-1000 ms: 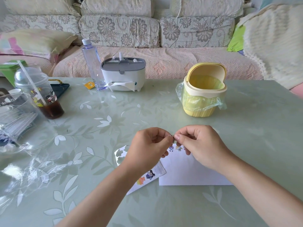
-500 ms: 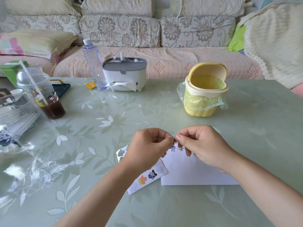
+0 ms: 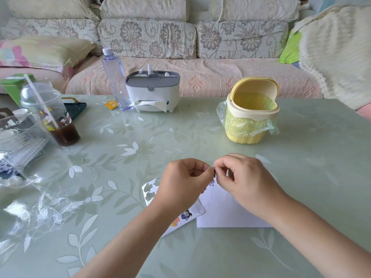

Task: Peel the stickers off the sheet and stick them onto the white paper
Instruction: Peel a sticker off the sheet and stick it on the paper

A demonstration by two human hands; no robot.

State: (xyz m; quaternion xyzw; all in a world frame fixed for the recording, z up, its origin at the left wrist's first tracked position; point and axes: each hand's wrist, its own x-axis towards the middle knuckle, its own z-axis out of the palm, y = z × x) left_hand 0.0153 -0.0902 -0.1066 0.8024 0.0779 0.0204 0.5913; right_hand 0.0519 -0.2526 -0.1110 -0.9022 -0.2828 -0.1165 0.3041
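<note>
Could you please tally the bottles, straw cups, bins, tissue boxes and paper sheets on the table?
Bottles: 1
Straw cups: 1
Bins: 1
Tissue boxes: 1
Paper sheets: 2, sticker sheet and white paper
Total: 6

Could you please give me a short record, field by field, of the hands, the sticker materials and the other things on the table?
left hand: pinches a small sticker at its fingertips
right hand: pinches the same sticker from the other side
white paper: flat on the table, below the hands; small stickers near its far edge
sticker sheet: flat, left of the paper, partly hidden by the left arm; several spots empty
far side: yellow bin, tissue box, bottle
left edge: cup with dark drink
</note>
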